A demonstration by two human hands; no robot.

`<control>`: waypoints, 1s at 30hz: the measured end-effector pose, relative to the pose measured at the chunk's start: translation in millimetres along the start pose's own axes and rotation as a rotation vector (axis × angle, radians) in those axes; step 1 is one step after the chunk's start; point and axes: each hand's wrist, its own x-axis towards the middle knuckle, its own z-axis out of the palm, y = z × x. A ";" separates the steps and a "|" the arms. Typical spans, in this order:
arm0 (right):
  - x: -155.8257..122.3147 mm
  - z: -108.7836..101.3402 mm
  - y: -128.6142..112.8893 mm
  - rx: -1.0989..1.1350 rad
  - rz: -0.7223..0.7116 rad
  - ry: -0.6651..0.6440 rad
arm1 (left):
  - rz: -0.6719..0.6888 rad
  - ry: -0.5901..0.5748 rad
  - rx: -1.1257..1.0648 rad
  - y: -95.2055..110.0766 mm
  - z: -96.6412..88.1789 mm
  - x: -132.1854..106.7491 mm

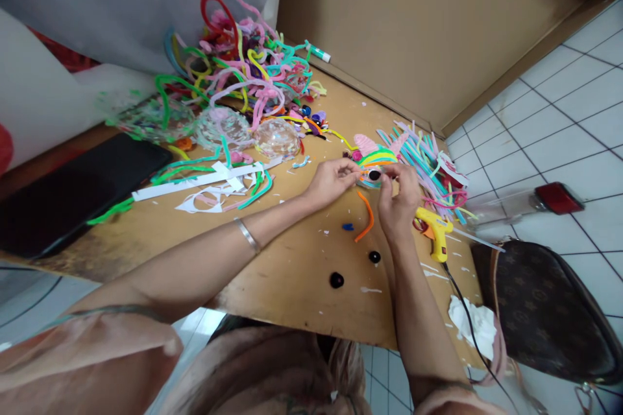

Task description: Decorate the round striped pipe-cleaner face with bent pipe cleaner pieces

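A clear plastic ball (370, 184) is partly covered with bands of green, yellow and orange pipe cleaner, with pink ear shapes on top. A black oval (374, 175) shows on its front. My left hand (331, 183) pinches the end of an orange pipe cleaner (363, 173) at the ball's left side. At the right side my right hand (400, 200) is closed at the fingertips, seemingly on the same strip; its fingers hide part of the ball. Nearer me lie a loose orange pipe cleaner (368, 217), a small blue piece (347, 227) and two round black pieces (336, 279).
A yellow glue gun (438, 233) with a black cord lies right of my right hand. Pipe cleaners (413, 155) are bunched behind it. At back left stand a tangled pile (243, 71) and clear plastic pieces (277, 138). Paper scraps (214, 183), a black phone-like slab (82, 188) and a brown bag (545, 311) surround.
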 end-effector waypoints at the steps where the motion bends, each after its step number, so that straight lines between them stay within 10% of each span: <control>1: 0.8 -0.4 3.5 0.011 0.029 0.041 | -0.041 0.005 -0.050 -0.4 0.4 1.1; 14: -6.5 14.9 22.0 0.219 0.091 -0.066 | -0.312 0.058 -0.287 1.9 11.0 4.4; 30: -9.1 21.9 22.3 0.096 0.026 -0.050 | -0.322 0.084 -0.257 0.6 15.0 4.1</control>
